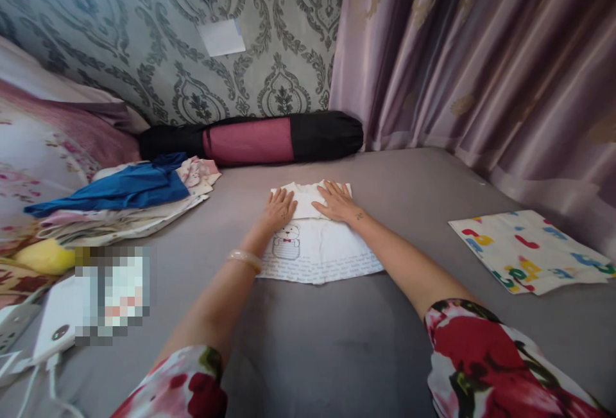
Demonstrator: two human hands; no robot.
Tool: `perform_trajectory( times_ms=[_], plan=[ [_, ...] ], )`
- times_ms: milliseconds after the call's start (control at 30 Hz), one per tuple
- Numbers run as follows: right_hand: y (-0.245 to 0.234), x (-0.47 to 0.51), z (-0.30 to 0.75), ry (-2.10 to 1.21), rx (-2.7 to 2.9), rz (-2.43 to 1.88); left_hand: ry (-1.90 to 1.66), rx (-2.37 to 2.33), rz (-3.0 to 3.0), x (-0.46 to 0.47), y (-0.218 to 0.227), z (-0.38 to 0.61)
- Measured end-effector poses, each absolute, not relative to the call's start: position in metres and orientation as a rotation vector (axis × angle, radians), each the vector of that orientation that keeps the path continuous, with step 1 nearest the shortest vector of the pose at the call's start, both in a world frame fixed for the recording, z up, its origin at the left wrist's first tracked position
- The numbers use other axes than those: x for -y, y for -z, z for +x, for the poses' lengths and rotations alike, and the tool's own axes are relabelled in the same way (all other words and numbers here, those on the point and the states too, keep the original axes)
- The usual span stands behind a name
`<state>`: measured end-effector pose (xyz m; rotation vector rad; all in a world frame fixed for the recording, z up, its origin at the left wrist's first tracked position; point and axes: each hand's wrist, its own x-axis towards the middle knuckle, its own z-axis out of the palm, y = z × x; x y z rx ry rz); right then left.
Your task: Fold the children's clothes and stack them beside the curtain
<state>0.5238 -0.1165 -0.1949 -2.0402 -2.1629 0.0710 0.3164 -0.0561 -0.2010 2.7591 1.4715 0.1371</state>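
A small white garment (320, 248) with a bear print and lettered hem lies flat on the grey bed sheet (337, 341) in front of me. My left hand (279, 207) rests flat on its upper left part, fingers spread. My right hand (339, 202) lies flat on its upper right part, fingers stretched out. Both palms press on the folded top of the garment. A pale bangle (245, 257) circles my left wrist.
A pile of clothes with a blue piece (120, 190) on top lies at the left. A black and pink rolled bag (255, 139) lies along the patterned wall. A folded white cloth with coloured shapes (529, 251) sits at the right, below purple curtains (481, 58). White devices and cables (52, 331) lie at the near left.
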Motion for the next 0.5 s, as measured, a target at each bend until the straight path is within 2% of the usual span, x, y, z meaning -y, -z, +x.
perform_trajectory(
  times_ms=[133,500],
  plan=[
    [0.197,0.1166,0.525,-0.173,2.169,-2.047,-0.135,-1.477,2.698,0.0557,0.2056,0.3132],
    [0.1968,0.116,0.5244,-0.192,2.163,-2.067,-0.098,-1.477,2.689,0.0561,0.2027,0.3144]
  ],
)
